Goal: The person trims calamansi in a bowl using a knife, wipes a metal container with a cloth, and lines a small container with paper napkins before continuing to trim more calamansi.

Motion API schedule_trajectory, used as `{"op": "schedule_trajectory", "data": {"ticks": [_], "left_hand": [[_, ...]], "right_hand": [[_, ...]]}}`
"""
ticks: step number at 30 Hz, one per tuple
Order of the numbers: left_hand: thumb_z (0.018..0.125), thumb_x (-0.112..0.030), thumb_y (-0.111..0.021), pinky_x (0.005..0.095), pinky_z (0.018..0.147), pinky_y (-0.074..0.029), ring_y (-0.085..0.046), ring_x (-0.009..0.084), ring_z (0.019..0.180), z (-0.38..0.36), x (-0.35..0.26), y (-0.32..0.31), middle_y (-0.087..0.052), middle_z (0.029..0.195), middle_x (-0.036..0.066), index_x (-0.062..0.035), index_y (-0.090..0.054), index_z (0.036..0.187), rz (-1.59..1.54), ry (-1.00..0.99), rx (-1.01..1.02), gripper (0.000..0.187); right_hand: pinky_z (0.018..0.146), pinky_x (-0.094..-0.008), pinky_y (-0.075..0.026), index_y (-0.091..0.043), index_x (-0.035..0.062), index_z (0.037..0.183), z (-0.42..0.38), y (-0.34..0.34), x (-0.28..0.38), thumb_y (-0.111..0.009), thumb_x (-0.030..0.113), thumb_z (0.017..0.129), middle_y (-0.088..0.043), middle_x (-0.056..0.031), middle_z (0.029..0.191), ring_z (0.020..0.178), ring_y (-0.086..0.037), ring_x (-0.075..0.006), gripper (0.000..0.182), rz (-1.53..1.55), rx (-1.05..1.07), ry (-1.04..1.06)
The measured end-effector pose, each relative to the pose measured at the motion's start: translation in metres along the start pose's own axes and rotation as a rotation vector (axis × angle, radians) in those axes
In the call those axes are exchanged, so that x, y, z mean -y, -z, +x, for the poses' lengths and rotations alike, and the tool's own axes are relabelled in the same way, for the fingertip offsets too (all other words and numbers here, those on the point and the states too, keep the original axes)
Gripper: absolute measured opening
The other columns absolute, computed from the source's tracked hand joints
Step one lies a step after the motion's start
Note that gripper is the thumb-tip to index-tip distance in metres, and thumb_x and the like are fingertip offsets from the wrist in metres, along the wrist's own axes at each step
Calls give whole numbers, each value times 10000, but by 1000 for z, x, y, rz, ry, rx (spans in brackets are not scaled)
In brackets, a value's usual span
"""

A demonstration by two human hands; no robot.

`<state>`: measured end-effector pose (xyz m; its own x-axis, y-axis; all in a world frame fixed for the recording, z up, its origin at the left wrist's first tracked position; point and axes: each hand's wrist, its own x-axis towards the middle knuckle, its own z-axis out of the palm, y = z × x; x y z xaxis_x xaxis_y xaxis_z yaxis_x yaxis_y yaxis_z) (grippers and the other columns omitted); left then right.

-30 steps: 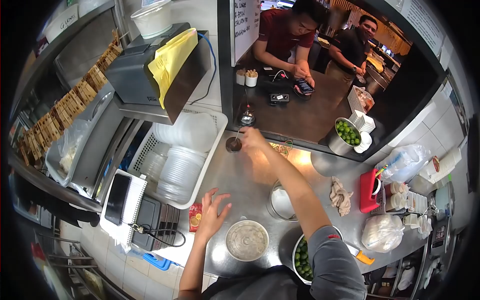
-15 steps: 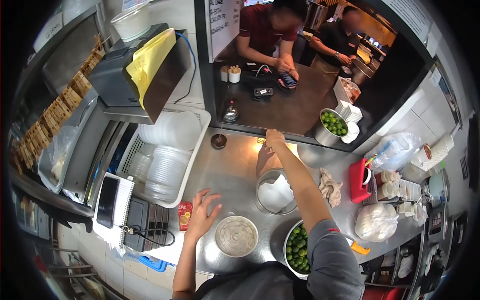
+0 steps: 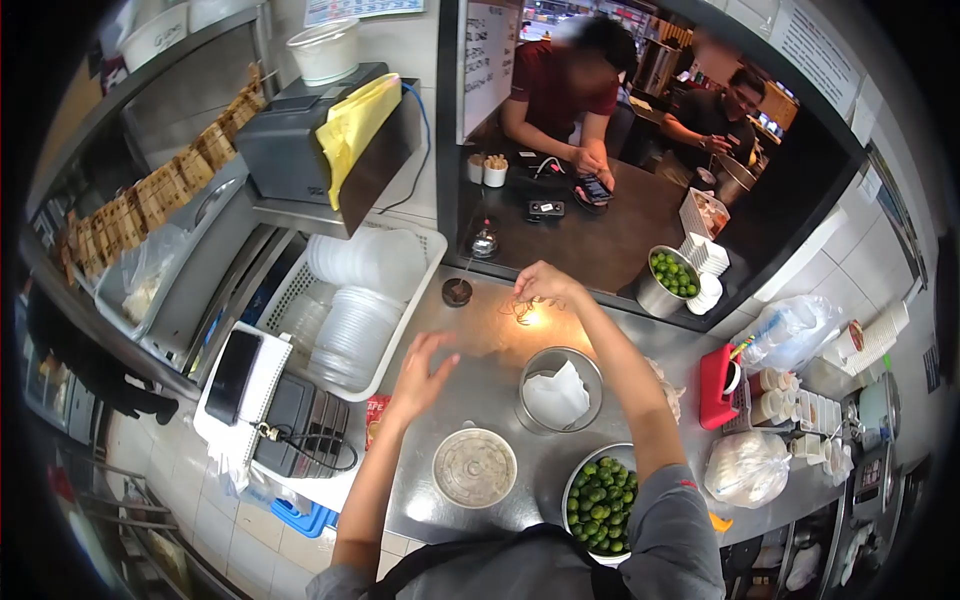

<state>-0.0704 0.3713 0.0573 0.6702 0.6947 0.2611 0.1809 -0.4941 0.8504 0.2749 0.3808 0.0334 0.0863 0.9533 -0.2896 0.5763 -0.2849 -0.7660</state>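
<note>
At the back of the steel counter (image 3: 440, 320), my right hand (image 3: 542, 282) is pinched on thin, loose loops that look like rubber bands (image 3: 523, 310). They dangle over a bright patch of reflected light. My left hand (image 3: 424, 375) hovers over the counter's left side, fingers spread, holding nothing; its fingertips are slightly blurred. Below my right forearm stands a round metal container (image 3: 527, 412) with white paper sheets (image 3: 557, 394) inside. Nearer my body sits a round, pale-topped container (image 3: 474, 468). Beside it is a metal pot of small green limes (image 3: 602, 500).
A white basket (image 3: 432, 262) of plastic tubs and lids stands left, near a phone (image 3: 236, 375) on a notepad. A small dark bowl (image 3: 457, 292) sits at the back. Beyond the hatch, two people stand by a dark ledge (image 3: 590, 240). A red holder (image 3: 716, 385) is right.
My right hand has drawn back slightly from the ledge, with the rubber bands now showing below it. My left hand has moved up and forward. The whole view has shifted a little.
</note>
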Motion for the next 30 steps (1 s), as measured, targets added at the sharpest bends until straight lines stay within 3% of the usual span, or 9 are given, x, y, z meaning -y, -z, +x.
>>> {"op": "schedule_trajectory", "data": {"ticks": [4, 9, 12, 17, 19, 24, 27, 29, 30], "left_hand": [[816, -172, -648, 363, 910, -415, -566, 271, 1039, 57, -1, -12, -605, 1093, 139, 5, -528, 1184, -163, -84, -149, 426], [807, -181, -679, 315, 849, -470, -606, 219, 982, 84, -1, -8, -646, 979, 101, 32, -546, 1124, -518, 104, 84, 405], [832, -179, -650, 316, 835, -496, -604, 206, 983, 85, 9, -4, -637, 965, 108, 0, -537, 1097, -823, 305, 140, 339], [922, -148, -500, 310, 815, -521, -596, 192, 968, 84, 27, -18, -596, 1025, 125, -13, -507, 1068, -1553, 421, 147, 199], [948, -133, -439, 300, 798, -524, -595, 190, 957, 85, 45, -29, -580, 1060, 133, -2, -504, 1072, -1759, 342, 117, 192], [920, -121, -497, 287, 836, -507, -593, 175, 959, 81, 8, 22, -591, 1057, 99, 18, -514, 1124, -1558, 182, -28, 247], [875, -85, -568, 251, 871, -483, -593, 156, 978, 87, -80, 82, -611, 1042, 84, 33, -539, 1112, -1363, 56, -89, 266], [863, -77, -582, 259, 906, -464, -586, 166, 1010, 113, -120, 126, -608, 1067, 102, 43, -548, 1106, -1086, -194, -193, 273], [841, -55, -602, 315, 903, -479, -604, 204, 983, 132, -141, 150, -619, 1056, 126, 60, -569, 1072, -1059, -237, -254, 260]], "right_hand": [[546, -190, -440, -648, 52, 867, -34, -5, 90, -701, 63, 744, -645, 5, 743, 655, -585, -46, 135, 146, 144, 148], [544, -188, -438, -637, 45, 871, -47, -17, 134, -711, 75, 742, -659, -8, 768, 650, -588, -50, 152, 317, 202, 257], [533, -200, -440, -621, 42, 828, -46, -25, 135, -704, 61, 737, -650, -11, 742, 635, -588, -65, 125, 349, 71, 234], [542, -307, -467, -572, 49, 772, -47, -72, 143, -663, 39, 690, -583, -93, 635, 564, -585, -171, 123, -185, -506, 495], [701, -378, -465, -599, 77, 729, -48, -94, 154, -699, 153, 673, -640, -85, 787, 796, -584, -277, 137, -625, -568, 526], [975, -413, -320, -662, 74, 1020, -98, -76, 212, -634, 172, 740, -499, -125, 1269, 1160, -442, -273, 298, -704, -564, 854], [1020, -406, -284, -586, 88, 1194, -97, -33, 222, -622, 222, 799, -254, -84, 1465, 1278, -346, -247, 418, -147, -234, 1008], [1040, -398, -257, -519, 108, 1276, -109, -14, 225, -611, 249, 829, -196, -60, 1492, 1336, -261, -214, 478, 496, -56, 910], [1033, -388, -267, -500, 90, 1285, -112, -3, 219, -616, 269, 828, -190, -69, 1492, 1331, -268, -210, 504, 490, -68, 933]]}}
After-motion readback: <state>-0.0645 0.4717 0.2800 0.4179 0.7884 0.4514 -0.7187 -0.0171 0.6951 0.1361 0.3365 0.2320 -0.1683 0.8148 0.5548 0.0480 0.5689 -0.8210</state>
